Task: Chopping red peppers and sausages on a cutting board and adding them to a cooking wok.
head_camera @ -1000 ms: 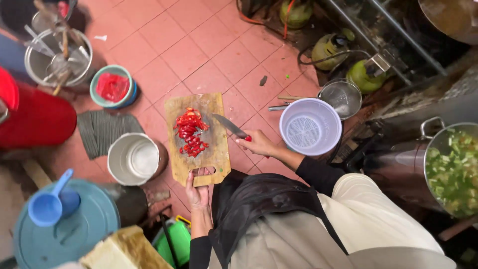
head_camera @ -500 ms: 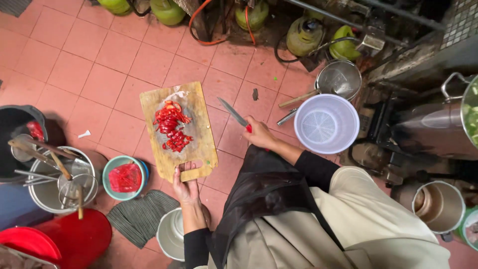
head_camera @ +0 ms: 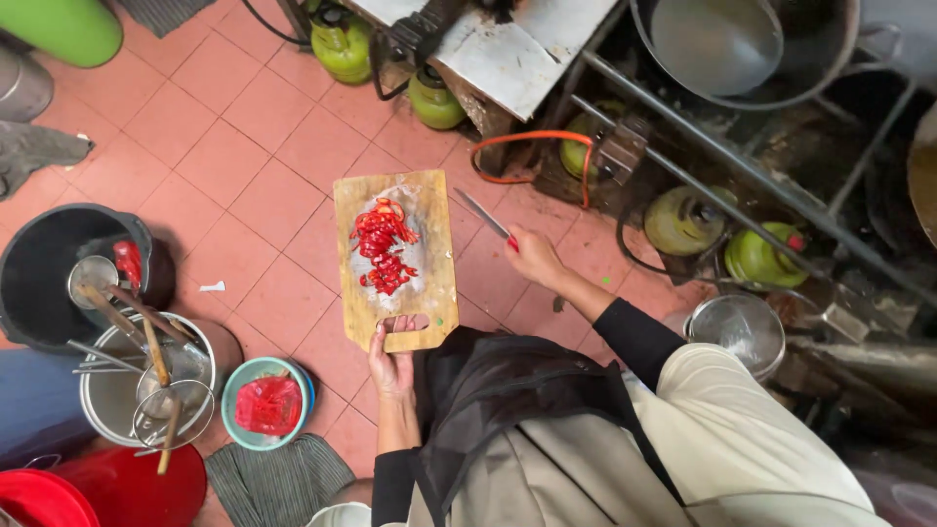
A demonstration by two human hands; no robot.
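1. Red-tiled floor (head_camera: 244, 166) fills the scene, seen from above; a wooden cutting board (head_camera: 429, 210) lies flat on it and serves as the landmark for everything else.
2. Beyond the board's far end, a metal stand carries a large steel pot (head_camera: 742, 49), with green gas cylinders (head_camera: 434, 98) tucked underneath.
3. Left of the board stand a black bucket (head_camera: 49, 263) and a steel pot full of ladles (head_camera: 146, 376); a small teal bowl of red scraps (head_camera: 265, 402) sits near the board's handle corner.
4. Right of the board, past the person's forearm, a steel strainer bowl (head_camera: 737, 332) rests on the floor.
5. The board itself looks stiff and fairly heavy, with a slot handle at its near end, the natural place to take hold. Lifted from that 1 end it would probably tilt, and the load could slide.
6. The left hand (head_camera: 390, 361) is closed on that handle end, fingers hooked through the slot.
7. The right hand (head_camera: 535, 257), just right of the board, is wrapped firmly around the red handle of a knife (head_camera: 483, 215), whose blade points toward the board's far right corner without touching it.
8. Sliced red chillies (head_camera: 383, 246) lie heaped along the board's middle: light, wet, loose pieces that likely scatter easily and are better scraped than pinched.
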